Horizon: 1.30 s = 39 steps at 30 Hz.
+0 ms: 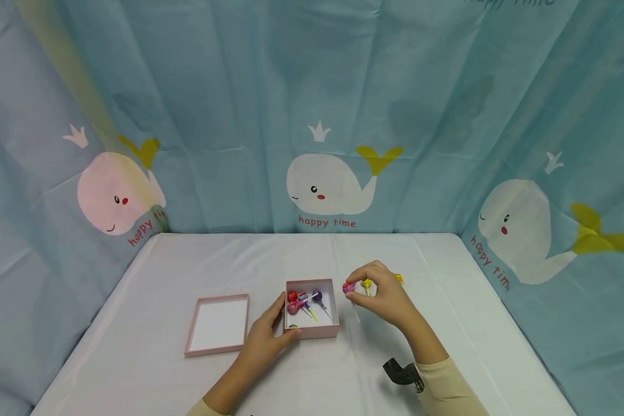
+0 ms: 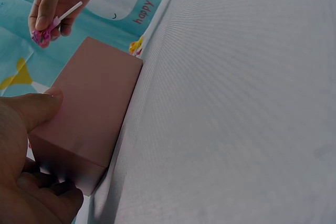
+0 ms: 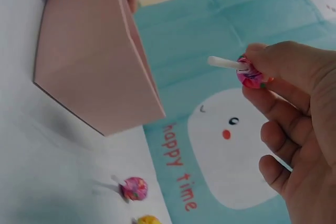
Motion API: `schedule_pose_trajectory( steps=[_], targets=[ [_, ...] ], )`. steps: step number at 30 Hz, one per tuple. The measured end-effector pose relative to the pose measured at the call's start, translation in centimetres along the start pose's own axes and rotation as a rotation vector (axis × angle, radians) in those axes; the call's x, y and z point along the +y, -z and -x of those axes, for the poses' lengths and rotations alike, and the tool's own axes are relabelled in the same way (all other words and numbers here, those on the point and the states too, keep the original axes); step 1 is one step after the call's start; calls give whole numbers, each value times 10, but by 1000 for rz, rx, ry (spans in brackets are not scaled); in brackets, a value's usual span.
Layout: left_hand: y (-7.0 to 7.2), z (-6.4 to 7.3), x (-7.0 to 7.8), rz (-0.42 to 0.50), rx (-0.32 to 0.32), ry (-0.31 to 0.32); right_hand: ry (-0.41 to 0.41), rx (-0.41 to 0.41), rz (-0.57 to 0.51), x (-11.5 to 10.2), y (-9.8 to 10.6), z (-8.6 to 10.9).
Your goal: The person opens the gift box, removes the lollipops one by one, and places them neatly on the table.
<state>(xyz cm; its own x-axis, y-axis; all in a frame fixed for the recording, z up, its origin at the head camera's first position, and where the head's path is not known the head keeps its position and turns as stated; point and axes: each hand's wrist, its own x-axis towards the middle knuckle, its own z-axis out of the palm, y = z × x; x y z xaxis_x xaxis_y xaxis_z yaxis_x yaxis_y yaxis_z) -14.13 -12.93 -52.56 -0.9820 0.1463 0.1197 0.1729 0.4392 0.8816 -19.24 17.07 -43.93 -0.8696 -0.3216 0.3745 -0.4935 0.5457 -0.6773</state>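
Right hand pinching pink lollipop beside open box, left hand gripping box

White-clothed table point(image 1: 135, 370) under both hands; blue curtain point(image 1: 213, 115) beyond and to both sides, printed with whales point(image 1: 325, 185), crowns and "happy time".

Left hand point(image 1: 264, 341) wraps the near-left corner of the pink box point(image 1: 319, 331), thumb on the near wall, fingers along the left side. Box lid point(image 1: 219, 325) lies left of that hand, hollow side up.

Right hand point(image 1: 387, 297): thumb and index finger pinch the head of the pink lollipop point(image 1: 349, 287), stick pointing down, just right of the box and not touching it.

Between the hands, inside the box: red lollipop point(image 1: 292, 296), purple lollipop point(image 1: 318, 296), others overlapping; a green bit mostly hidden by the near wall.

Just beyond the right hand: yellow lollipop point(image 1: 367, 284), second yellow item point(image 1: 398, 278) partly blocked by the hand. Right wrist view also shows a loose pink-wrapped lollipop point(image 3: 135, 188) on the cloth. Black wrist mount point(image 1: 403, 372) sits at the right sleeve.
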Motion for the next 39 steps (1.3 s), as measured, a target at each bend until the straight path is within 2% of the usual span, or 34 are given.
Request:
schedule_pose_trajectory(
  steps=[7,11,20,25,30,39],
  targets=[
    [0,1,0,9,-5,-1,12,81,44,15,19,1],
    [1,1,1,5,-4,7,-10,126,49,28,31,3],
    [0,1,-1,-9,-5,16,-118,211,100,49,58,9],
    [0,0,-2,6,-7,13,-206,249,136,64,71,14],
    [0,1,-3,0,-8,15,-303,280,157,82,77,17],
    [-1,0,-2,1,-4,16,-390,321,155,113,76,24]
  ],
)
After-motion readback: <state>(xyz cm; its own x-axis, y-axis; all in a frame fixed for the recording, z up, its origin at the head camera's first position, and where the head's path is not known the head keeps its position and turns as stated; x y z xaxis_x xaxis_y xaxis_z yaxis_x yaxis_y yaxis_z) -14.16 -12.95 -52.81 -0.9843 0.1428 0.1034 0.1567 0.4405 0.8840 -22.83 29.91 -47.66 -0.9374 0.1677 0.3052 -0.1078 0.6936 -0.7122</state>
